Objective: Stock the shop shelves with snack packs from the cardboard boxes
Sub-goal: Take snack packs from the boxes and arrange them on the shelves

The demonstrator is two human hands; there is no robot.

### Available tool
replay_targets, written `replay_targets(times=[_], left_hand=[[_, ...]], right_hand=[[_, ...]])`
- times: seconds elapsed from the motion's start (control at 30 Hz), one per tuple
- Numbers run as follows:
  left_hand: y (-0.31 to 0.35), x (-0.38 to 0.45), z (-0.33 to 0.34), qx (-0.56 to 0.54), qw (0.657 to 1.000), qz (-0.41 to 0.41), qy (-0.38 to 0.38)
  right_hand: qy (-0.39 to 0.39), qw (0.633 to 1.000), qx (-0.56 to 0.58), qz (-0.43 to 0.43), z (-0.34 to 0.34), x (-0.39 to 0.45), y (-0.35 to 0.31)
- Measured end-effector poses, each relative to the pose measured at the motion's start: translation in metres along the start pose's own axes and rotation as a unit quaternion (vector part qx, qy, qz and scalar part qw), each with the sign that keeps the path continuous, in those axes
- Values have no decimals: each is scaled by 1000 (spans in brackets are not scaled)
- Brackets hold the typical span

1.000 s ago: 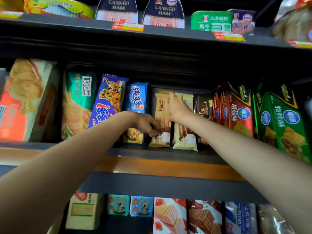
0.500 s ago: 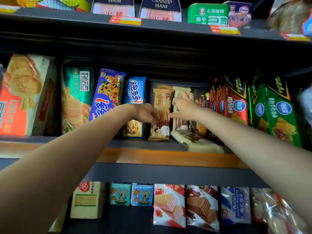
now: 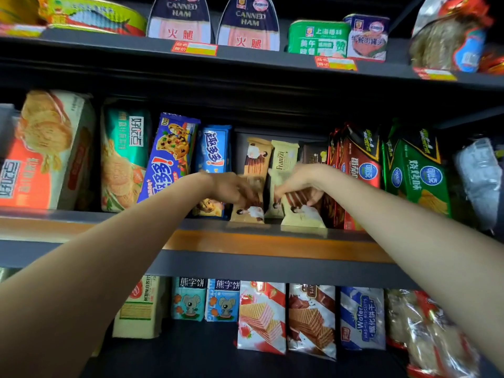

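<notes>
Two cream Franzzi wafer packs stand upright on the middle shelf (image 3: 272, 246). My left hand (image 3: 234, 188) grips the left wafer pack (image 3: 255, 165) at mid-height. My right hand (image 3: 298, 184) holds the right wafer pack (image 3: 300, 211), fingers curled across its front; this pack leans slightly forward at the shelf edge. Behind it stands another cream Franzzi pack (image 3: 285, 156). No cardboard box is in view.
Blue cookie packs (image 3: 170, 156) stand left of the wafers, red (image 3: 354, 165) and green (image 3: 417, 173) chip bags on the right. Canned ham (image 3: 248, 25) and tins line the top shelf. Wafer bags (image 3: 261, 317) fill the shelf below.
The right pack, lying flat on the shelf half a second ago, now stands upright in my right hand. My left hand stays on the left pack. The camera moved closer.
</notes>
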State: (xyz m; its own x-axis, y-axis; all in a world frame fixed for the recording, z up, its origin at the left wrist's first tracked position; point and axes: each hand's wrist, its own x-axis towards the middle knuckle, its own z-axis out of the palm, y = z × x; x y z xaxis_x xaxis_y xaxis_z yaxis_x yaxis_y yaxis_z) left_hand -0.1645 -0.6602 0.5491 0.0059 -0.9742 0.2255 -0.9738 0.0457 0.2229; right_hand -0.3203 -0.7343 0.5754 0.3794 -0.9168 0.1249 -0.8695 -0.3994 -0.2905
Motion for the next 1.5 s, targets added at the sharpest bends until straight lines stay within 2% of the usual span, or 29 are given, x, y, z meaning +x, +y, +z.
replay_targets(times=[0.1,0.2,0.37,0.63,0.8,0.87,0.93,1.0,1.1,1.17,1.23,1.3,1.37,1.5], left_hand=[[2,6,5,-127,989,-30,-67],[4,14,5,-244,960,-76,-112],[4,25,5,-275,942,-114,-155],[8,18,5,-253,945,-129,-160],[18,29,2,-179,960,-176,-123],[32,35,4,-132,964,-197,-118],[49,37,9,-34,967,-212,-137],[67,37,18,50,970,-194,-138],[78,41,26,153,969,-162,-107],[64,51,27,184,968,-161,-60],[45,57,27,215,961,-170,18],[33,57,26,206,950,-184,144],[27,56,21,211,933,-177,232],[30,63,14,227,921,-132,288]], right_hand=[[101,985,135,-29,6,16,4],[148,974,165,-37,14,34,3],[153,974,163,-24,18,51,-3],[96,979,175,-33,13,57,2],[109,989,100,-30,10,43,12],[90,988,122,-35,10,40,16],[79,986,138,-38,10,38,20],[79,985,149,-46,10,38,22],[87,986,129,-52,12,42,26],[82,987,125,-56,13,43,27],[71,985,141,-65,13,41,27],[69,985,141,-73,10,38,25],[81,986,120,-81,9,38,23],[149,985,35,-84,7,42,17]])
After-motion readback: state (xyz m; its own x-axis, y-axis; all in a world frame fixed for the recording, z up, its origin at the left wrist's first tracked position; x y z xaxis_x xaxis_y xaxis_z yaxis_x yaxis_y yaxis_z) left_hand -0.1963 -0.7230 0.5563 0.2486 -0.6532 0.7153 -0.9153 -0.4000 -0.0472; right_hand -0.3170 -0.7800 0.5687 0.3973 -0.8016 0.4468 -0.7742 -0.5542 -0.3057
